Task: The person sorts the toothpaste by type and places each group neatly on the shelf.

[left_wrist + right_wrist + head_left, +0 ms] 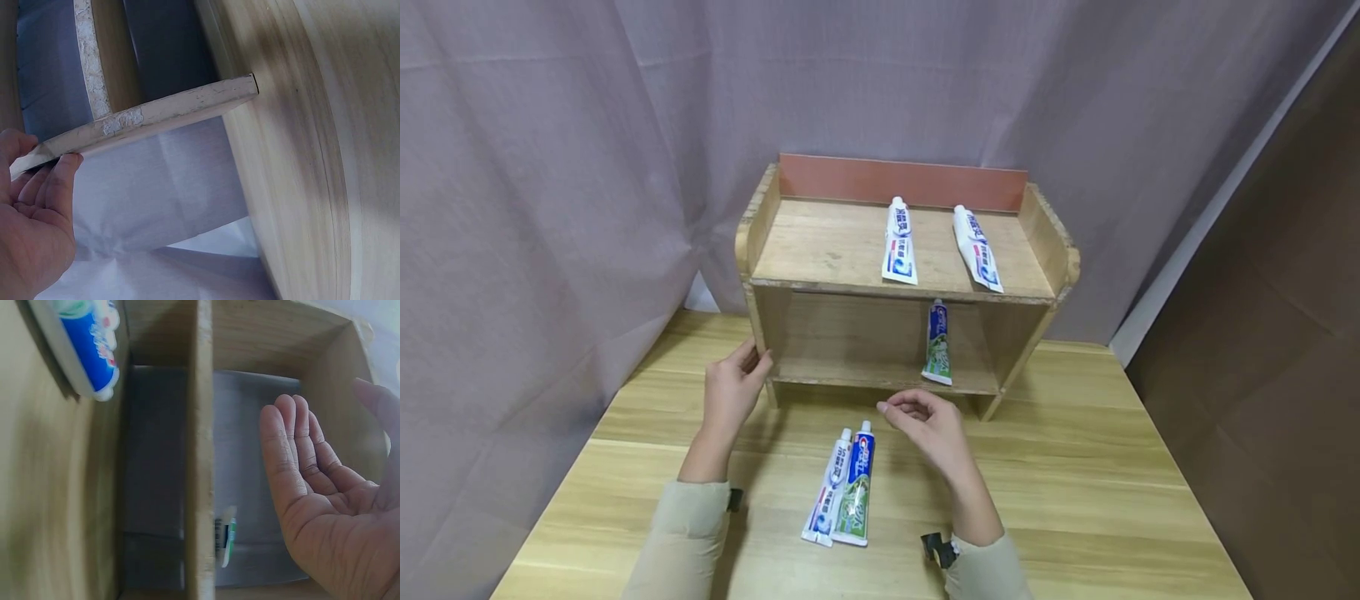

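My left hand grips the left side panel of a small wooden shelf. In the left wrist view the panel's worn edge passes between the thumb and the fingers. My right hand holds nothing and hovers before the lower board; its fingers look nearly straight in the right wrist view. Between my hands a white toothpaste tube and a blue-green toothpaste tube lie side by side on the table, caps toward the shelf. Another blue-green tube rests on the lower board, right of its middle.
Two white toothpaste tubes lie on the top board, one near the middle and one to the right. A reddish back strip edges the shelf top. Grey cloth hangs behind the wooden table.
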Demonstrator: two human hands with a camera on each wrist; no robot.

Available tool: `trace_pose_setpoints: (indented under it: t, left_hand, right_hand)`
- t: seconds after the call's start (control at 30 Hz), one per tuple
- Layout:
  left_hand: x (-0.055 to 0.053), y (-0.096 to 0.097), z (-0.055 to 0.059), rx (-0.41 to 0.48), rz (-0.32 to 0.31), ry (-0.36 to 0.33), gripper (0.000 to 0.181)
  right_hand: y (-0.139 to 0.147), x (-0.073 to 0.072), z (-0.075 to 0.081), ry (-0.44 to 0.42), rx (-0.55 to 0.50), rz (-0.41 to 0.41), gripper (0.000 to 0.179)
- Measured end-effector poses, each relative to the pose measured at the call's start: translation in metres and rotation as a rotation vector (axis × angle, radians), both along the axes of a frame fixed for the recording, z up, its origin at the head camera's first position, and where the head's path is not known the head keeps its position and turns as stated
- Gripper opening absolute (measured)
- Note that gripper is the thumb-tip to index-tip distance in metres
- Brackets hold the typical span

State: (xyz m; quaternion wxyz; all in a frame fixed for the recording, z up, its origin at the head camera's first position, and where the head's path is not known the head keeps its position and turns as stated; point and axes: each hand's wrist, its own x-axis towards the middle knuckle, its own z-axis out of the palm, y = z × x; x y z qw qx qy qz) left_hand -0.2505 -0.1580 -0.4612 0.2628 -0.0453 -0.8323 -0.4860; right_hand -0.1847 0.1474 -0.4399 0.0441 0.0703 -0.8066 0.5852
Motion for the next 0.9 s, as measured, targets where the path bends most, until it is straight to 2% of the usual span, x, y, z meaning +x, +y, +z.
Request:
trace_pose_setpoints:
  t: [0.3, 0.6, 0.63, 0.83, 0.9]
  left_hand:
    - [0.001, 0.0, 0.001, -0.005, -0.001, 0.008, 0.034]
    - [0.001, 0.0, 0.0, -0.003, -0.006, 0.024, 0.033]
    - [0.001, 0.0, 0.0, -0.003, -0.006, 0.021, 0.034]
    - [0.0, -0.001, 0.0, -0.012, 0.0, 0.001, 0.034]
    - [0.001, 0.0, 0.0, -0.015, 0.003, 0.001, 0.034]
  right_hand:
    - [-0.003, 0.004, -0.018, -0.037, -0.031, 0.024, 0.022]
    - [-0.008, 0.008, -0.031, -0.099, -0.086, 0.025, 0.016]
    - [-0.009, 0.009, -0.027, -0.109, -0.092, 0.029, 0.016]
    - [-0.012, 0.01, -0.03, -0.161, -0.073, 0.027, 0.022]
    - [-0.012, 0.01, -0.037, -0.164, -0.067, 0.028, 0.023]
